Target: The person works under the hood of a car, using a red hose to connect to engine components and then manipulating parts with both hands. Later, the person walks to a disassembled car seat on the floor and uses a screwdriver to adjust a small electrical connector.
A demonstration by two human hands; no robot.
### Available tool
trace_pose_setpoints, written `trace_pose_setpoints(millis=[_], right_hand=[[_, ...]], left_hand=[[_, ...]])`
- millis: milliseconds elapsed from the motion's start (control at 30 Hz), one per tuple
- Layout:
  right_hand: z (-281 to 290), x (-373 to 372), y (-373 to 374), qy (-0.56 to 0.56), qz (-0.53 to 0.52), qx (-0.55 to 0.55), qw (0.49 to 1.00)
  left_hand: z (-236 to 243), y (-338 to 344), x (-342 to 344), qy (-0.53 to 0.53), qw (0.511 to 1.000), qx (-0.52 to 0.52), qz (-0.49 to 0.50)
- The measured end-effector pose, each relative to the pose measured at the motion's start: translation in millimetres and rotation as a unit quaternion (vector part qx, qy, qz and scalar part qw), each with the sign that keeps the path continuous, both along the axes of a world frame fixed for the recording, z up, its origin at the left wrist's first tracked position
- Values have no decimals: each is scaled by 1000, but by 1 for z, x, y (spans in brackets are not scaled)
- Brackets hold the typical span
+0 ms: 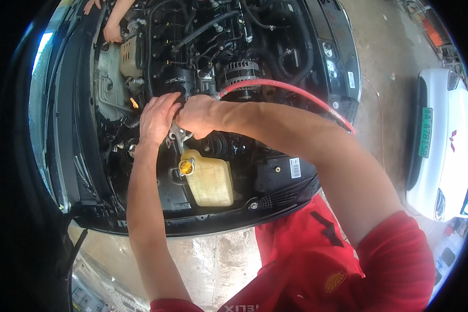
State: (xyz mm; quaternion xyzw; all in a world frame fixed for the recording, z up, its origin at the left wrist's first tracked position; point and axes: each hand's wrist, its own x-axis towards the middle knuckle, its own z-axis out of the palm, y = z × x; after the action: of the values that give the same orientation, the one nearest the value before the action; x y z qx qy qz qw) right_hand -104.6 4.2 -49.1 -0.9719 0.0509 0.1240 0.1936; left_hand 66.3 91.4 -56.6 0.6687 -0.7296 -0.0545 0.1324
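Note:
My two hands meet over the car engine [179,49]. My right hand [198,114] is closed, back of the hand up, at the metal end fitting of a red air hose [296,91]. Most of what it grips is hidden under the fingers; it looks like an air tool. My left hand [158,118] lies close beside it, with its fingers stretched forward over the engine parts and their undersides hidden. Below the hands shows a silver metal part [179,134]. Nearer me stands a yellowish coolant tank [210,182] with a yellow cap [186,167].
Another person's hand [113,32] reaches in at the far left. The alternator [241,73] sits beyond my right hand. A black cover [281,174] lies at the near right. Off to the right, a white car [434,151] is parked on the concrete floor [382,57].

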Motion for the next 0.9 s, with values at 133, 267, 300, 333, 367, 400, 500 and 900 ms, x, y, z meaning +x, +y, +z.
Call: trace_pose_setpoints(millis=[133, 267, 300, 333, 367, 400, 500, 900], right_hand=[[-1, 1, -1, 11, 5, -9, 1000], [2, 0, -2, 11, 14, -1, 1000], [3, 1, -2, 14, 12, 0, 1000], [4, 0, -2, 18, 10, 2, 1000], [6, 0, -2, 25, 7, 2, 1000], [7, 0, -2, 22, 9, 5, 1000], [11, 0, -2, 23, 12, 9, 1000], [16, 2, -2, 41, 15, 10, 999]], left_hand=[[-9, 2, 1, -14, 999, -37, -6], [-17, 3, 2, 57, 994, 37, 89], [-18, 2, 4, 61, 994, 39, 87], [-19, 2, 4, 66, 993, 45, 89], [-20, 2, 4, 70, 992, 51, 93], [-21, 3, 4, 74, 992, 46, 92], [-23, 2, 4, 69, 991, 42, 102], [-20, 1, -1, 32, 991, 60, 118]])
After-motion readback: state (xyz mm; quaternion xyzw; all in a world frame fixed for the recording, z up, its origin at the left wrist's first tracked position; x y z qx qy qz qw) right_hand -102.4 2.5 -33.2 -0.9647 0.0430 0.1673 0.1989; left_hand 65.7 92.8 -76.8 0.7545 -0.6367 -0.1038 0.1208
